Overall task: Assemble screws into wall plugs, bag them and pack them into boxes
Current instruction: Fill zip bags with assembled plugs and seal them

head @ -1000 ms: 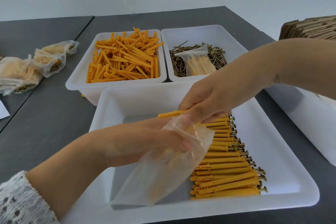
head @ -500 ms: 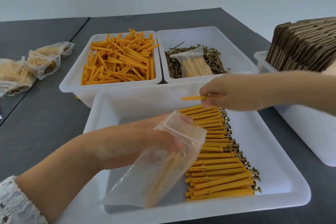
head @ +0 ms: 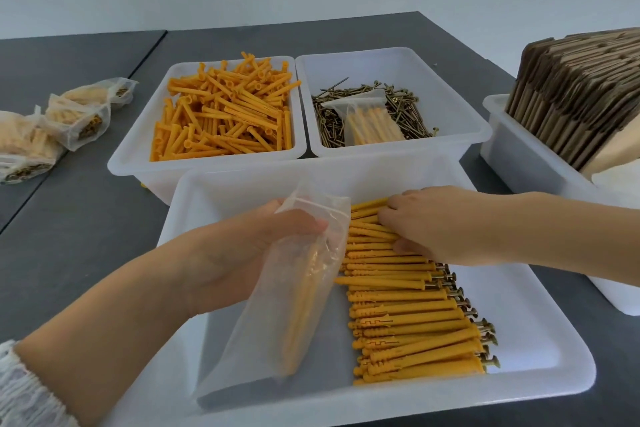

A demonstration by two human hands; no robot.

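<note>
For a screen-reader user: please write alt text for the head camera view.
A left hand holds a clear bag partly filled with orange plugs over a white tray, while the right hand reaches onto the row of assembled plugs. Behind sit bins of loose plugs and screws.

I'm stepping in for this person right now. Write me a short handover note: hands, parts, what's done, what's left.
Left hand grips a clear bag, partly filled with plugs, mouth up.
Right hand rests on the row of assembled plugs in the front tray; grasp unclear.
Loose plugs and screws sit in rear bins.
Done: filled bags on the table, left.
Left: fill this bag, bag the rest, pack into flat cartons, right.
</note>
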